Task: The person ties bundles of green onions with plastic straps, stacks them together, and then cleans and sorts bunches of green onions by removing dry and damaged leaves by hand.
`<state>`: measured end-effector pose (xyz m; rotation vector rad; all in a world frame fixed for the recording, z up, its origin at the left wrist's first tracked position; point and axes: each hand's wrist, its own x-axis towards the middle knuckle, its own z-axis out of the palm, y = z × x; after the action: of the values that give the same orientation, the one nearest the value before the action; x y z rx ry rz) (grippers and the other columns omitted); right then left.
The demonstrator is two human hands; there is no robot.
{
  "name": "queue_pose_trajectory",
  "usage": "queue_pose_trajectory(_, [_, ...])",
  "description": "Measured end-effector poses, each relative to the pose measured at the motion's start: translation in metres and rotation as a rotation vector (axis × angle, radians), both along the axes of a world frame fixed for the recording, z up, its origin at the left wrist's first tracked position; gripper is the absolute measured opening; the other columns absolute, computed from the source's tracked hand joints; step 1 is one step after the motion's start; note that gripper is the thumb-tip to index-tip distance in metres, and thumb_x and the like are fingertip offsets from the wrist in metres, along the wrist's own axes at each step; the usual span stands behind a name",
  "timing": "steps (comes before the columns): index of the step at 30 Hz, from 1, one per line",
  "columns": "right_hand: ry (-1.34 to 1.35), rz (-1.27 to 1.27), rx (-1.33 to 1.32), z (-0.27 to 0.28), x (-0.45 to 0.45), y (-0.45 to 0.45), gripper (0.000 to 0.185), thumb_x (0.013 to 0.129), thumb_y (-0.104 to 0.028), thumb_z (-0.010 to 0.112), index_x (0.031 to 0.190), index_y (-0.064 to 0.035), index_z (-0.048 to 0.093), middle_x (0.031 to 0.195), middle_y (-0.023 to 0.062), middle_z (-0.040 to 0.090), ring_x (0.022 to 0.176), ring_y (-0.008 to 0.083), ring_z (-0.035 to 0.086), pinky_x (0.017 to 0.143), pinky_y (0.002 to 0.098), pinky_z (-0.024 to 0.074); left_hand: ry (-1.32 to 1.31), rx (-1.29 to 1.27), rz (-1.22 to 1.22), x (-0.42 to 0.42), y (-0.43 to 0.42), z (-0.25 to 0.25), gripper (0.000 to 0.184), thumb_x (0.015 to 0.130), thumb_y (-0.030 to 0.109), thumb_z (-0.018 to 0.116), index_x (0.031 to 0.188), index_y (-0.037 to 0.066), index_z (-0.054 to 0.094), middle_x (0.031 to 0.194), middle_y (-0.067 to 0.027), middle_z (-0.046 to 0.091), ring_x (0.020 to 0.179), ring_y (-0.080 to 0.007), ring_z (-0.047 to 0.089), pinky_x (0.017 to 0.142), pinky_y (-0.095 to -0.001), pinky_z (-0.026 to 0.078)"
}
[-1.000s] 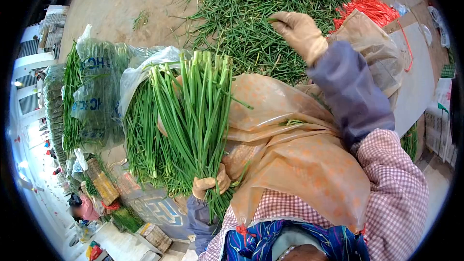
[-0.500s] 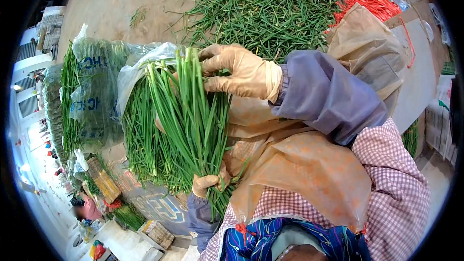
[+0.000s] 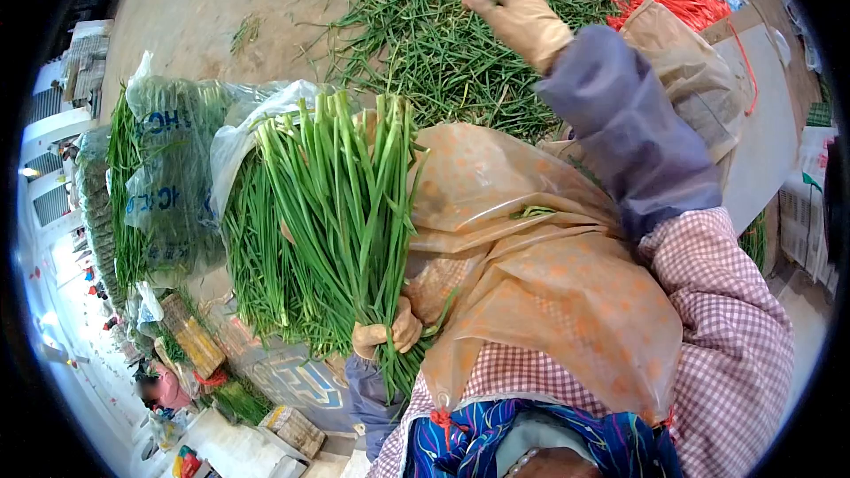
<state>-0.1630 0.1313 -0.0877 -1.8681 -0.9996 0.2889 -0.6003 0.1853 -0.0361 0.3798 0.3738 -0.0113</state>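
My gloved left hand [image 3: 390, 334] is wrapped round the lower, leafy end of a green stalk bunch [image 3: 341, 195], whose pale cut ends point up. Behind and left of it, more green stalks [image 3: 252, 248] lie in an open clear plastic bag [image 3: 232, 146]. My gloved right hand [image 3: 513, 13] is raised over the heap of loose green stalks [image 3: 443, 62], its fingers curled together; anything within them is too small to make out. An orange-patterned plastic apron [image 3: 549, 274] covers my lap.
A filled, blue-lettered plastic bag [image 3: 164, 168] stands at the left. Red ties [image 3: 677, 4] lie at the upper right near a pale board [image 3: 766, 115]. A person in pink [image 3: 168, 389] and several boxes and bundles are at the lower left.
Half a second ago my right hand was at the top of the bunch; it has moved up and right, off it. The bunch's cut ends look more spread. My left hand keeps its hold.
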Motion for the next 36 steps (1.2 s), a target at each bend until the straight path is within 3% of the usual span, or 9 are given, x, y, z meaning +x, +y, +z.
queue_pose_trajectory(2, [0.851, 0.220, 0.023, 0.025, -0.019, -0.018, 0.050, 0.088, -0.031, 0.067, 0.130, -0.0079, 0.050, 0.107, 0.0065, 0.066, 0.081, 0.0148, 0.065, 0.071, 0.0316, 0.0539, 0.004, -0.005, 0.024, 0.003, 0.000, 0.003, 0.050, 0.078, 0.019, 0.070, 0.117, 0.000, 0.045, 0.067, -0.0039, 0.047, 0.047, -0.0146, 0.043, 0.043, -0.0291, 0.039])
queue_pose_trajectory(4, [1.137, 0.467, -0.079, 0.039, -0.059, -0.027, 0.068, 0.088, -0.029, 0.068, 0.143, -0.0075, 0.034, 0.123, 0.0127, 0.058, 0.081, 0.0153, 0.065, 0.062, 0.0267, 0.0560, 0.015, -0.018, 0.035, 0.005, -0.002, 0.003, 0.052, 0.078, 0.019, 0.070, 0.119, -0.001, 0.044, 0.066, -0.0041, 0.047, 0.047, -0.0146, 0.043, 0.043, -0.0291, 0.038])
queue_pose_trajectory(7, [1.188, 0.559, -0.144, 0.036, -0.112, -0.018, 0.036, 0.087, -0.020, 0.065, 0.118, -0.0020, 0.060, 0.069, 0.0048, 0.063, 0.051, 0.0095, 0.053, 0.044, 0.0246, 0.0421, 0.031, -0.012, 0.039, 0.009, 0.000, 0.005, 0.055, 0.077, 0.017, 0.070, 0.121, -0.001, 0.043, 0.067, -0.0046, 0.048, 0.046, -0.0146, 0.044, 0.041, -0.0291, 0.038])
queue_pose_trajectory(9, [1.263, 0.452, -0.150, 0.039, -0.123, -0.013, 0.022, 0.087, -0.014, 0.063, 0.104, 0.0003, 0.065, 0.062, 0.0044, 0.060, 0.048, 0.0101, 0.053, 0.040, 0.0247, 0.0424, -0.009, -0.053, -0.064, 0.002, 0.006, -0.007, 0.053, 0.076, 0.019, 0.071, 0.117, -0.002, 0.045, 0.067, -0.0040, 0.048, 0.046, -0.0146, 0.044, 0.040, -0.0289, 0.038])
queue_pose_trajectory(21, [1.089, -0.329, 0.385, -0.034, 0.011, -0.041, 0.017, 0.093, -0.018, 0.060, 0.097, -0.0015, 0.062, 0.075, 0.0057, 0.065, 0.059, 0.0140, 0.063, 0.057, 0.0299, 0.0559, 0.037, 0.010, 0.006, 0.002, 0.001, 0.003, 0.032, 0.078, 0.015, 0.072, 0.094, 0.001, 0.049, 0.071, -0.0047, 0.049, 0.046, -0.0152, 0.046, 0.043, -0.0319, 0.041])
queue_pose_trajectory(25, [1.068, 0.134, -0.025, 0.047, -0.060, -0.033, 0.068, 0.084, -0.023, 0.069, 0.141, -0.0038, 0.035, 0.107, 0.0127, 0.064, 0.067, 0.0170, 0.066, 0.054, 0.0260, 0.0541, 0.041, 0.010, 0.009, 0.002, 0.000, 0.000, 0.034, 0.077, 0.015, 0.071, 0.099, 0.001, 0.049, 0.071, -0.0047, 0.049, 0.047, -0.0155, 0.047, 0.043, -0.0319, 0.042])
queue_pose_trajectory(27, [1.213, 0.427, -0.065, 0.046, -0.093, -0.030, 0.070, 0.088, -0.027, 0.066, 0.144, -0.0040, 0.031, 0.103, 0.0125, 0.064, 0.064, 0.0158, 0.065, 0.047, 0.0234, 0.0511, 0.023, 0.004, -0.026, -0.002, 0.005, -0.007, 0.036, 0.077, 0.015, 0.070, 0.102, 0.001, 0.049, 0.071, -0.0048, 0.049, 0.047, -0.0155, 0.047, 0.043, -0.0319, 0.042])
queue_pose_trajectory(32, [1.107, 0.309, 0.054, 0.037, -0.110, -0.019, 0.031, 0.097, -0.029, 0.052, 0.081, -0.0057, 0.063, 0.054, -0.0010, 0.052, 0.044, 0.0053, 0.042, 0.040, 0.0212, 0.0342, 0.076, 0.003, -0.018, -0.001, 0.002, -0.001, 0.040, 0.076, 0.014, 0.070, 0.107, 0.002, 0.048, 0.072, -0.0049, 0.050, 0.047, -0.0157, 0.046, 0.044, -0.0326, 0.042])
queue_pose_trajectory(36, [1.095, -0.060, 0.323, 0.013, -0.074, -0.017, 0.027, 0.097, -0.028, 0.050, 0.083, -0.0075, 0.061, 0.054, -0.0015, 0.050, 0.042, 0.0086, 0.043, 0.043, 0.0258, 0.0432, 0.076, 0.019, -0.018, -0.001, 0.002, -0.003, 0.041, 0.076, 0.015, 0.071, 0.108, 0.003, 0.048, 0.073, -0.0052, 0.050, 0.046, -0.0159, 0.045, 0.043, -0.0325, 0.041])
